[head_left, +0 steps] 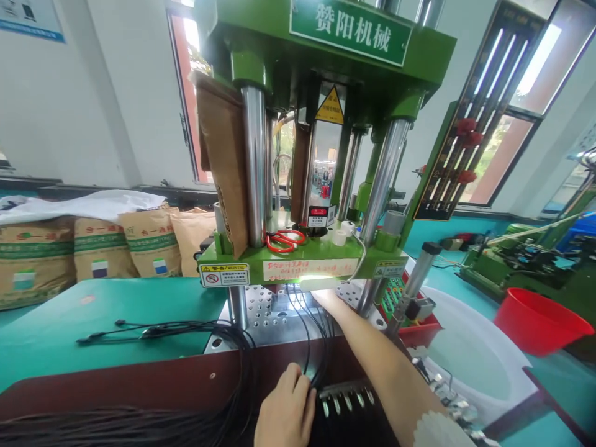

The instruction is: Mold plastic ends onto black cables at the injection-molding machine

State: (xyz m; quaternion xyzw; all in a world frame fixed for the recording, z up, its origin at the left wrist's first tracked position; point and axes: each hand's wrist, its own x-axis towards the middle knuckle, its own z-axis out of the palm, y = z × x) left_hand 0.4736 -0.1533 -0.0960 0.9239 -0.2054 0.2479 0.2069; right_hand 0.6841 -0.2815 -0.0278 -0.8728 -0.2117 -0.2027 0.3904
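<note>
Your left hand (286,406) is at the near edge, middle of the scene, its fingers curled round a few black cables (325,354). These run from your grip to the far side, over the metal bed (272,335) and in under the green plate (321,264) of the press. Your right arm reaches from the near right, and your right hand (326,302) is under the same plate, by the far end of the cables. Glare and the plate hide its fingers, so you cannot tell whether it grips anything.

Just right of your left hand is a row of metal-tipped connectors (347,400). Red-handled scissors (285,240) lie on the green plate. To the left, a bundle of black leads (186,329) lies across the green tabletop (139,298), with brown sacks (100,248) beyond. On the right are a white tub (470,366) and, farther off, a red basin (542,323).
</note>
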